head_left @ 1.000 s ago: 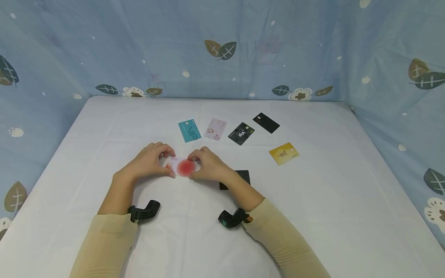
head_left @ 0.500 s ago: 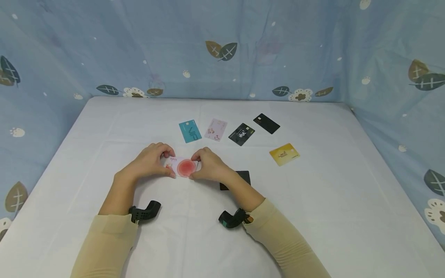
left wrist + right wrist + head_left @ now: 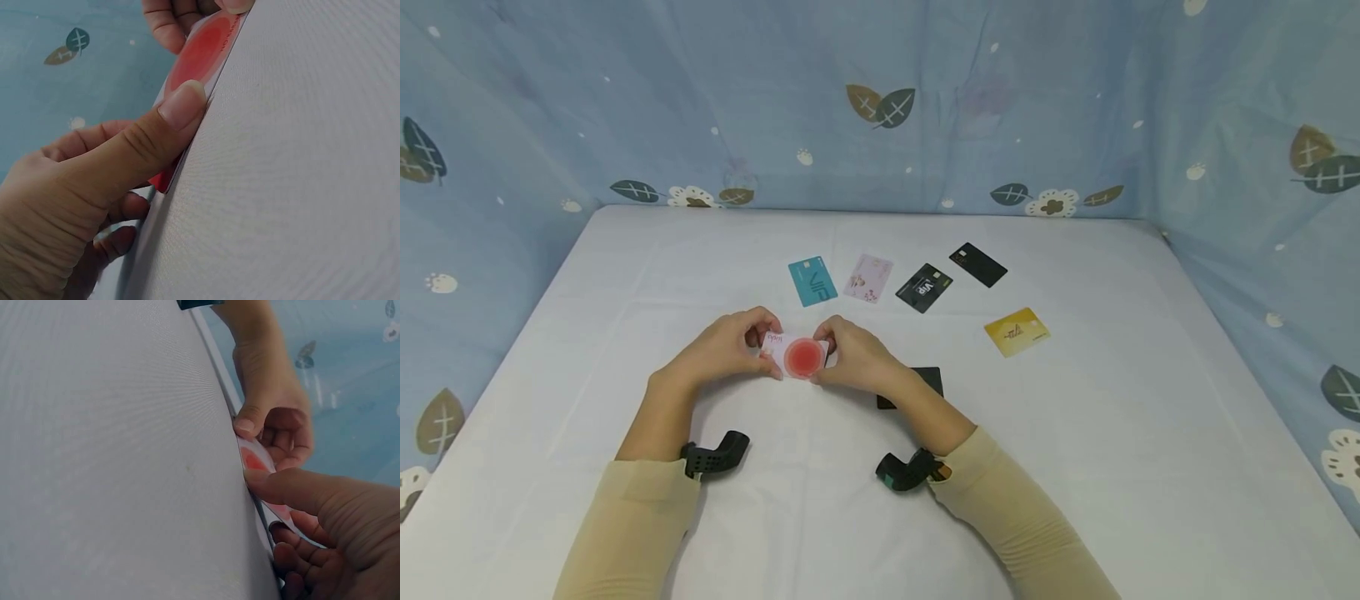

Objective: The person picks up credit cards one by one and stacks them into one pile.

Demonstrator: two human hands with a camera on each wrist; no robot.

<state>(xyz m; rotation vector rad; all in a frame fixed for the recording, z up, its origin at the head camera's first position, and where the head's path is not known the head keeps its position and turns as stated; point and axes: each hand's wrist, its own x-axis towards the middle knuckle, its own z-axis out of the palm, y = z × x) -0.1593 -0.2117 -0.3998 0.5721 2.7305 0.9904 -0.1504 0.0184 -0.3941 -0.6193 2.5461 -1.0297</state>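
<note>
A white and pink card with a red circle (image 3: 803, 357) lies between the two hands in the head view. My left hand (image 3: 726, 344) pinches its left end with thumb and fingers. At the right end, my right hand (image 3: 855, 354) grips it the same way. A thin dark edge shows at that right end; what it belongs to cannot be told. In the left wrist view the left thumb (image 3: 182, 106) presses on the card's face (image 3: 203, 50), near the white cloth. The right wrist view shows the right thumb (image 3: 275, 484) on the card's edge, fingers partly hidden behind.
Beyond the hands lie a teal card (image 3: 813, 281), a pale pink card (image 3: 868, 278), a black VIP card (image 3: 924, 288) and a plain black card (image 3: 978, 265). A gold card (image 3: 1017, 332) lies to the right. Under the right forearm is a black flat item (image 3: 929, 379), partly covered.
The card has shifted very slightly away from the body, with both hands still on it. The right fingertips have slid a little to the right along its far edge. The other cards have stayed put.
</note>
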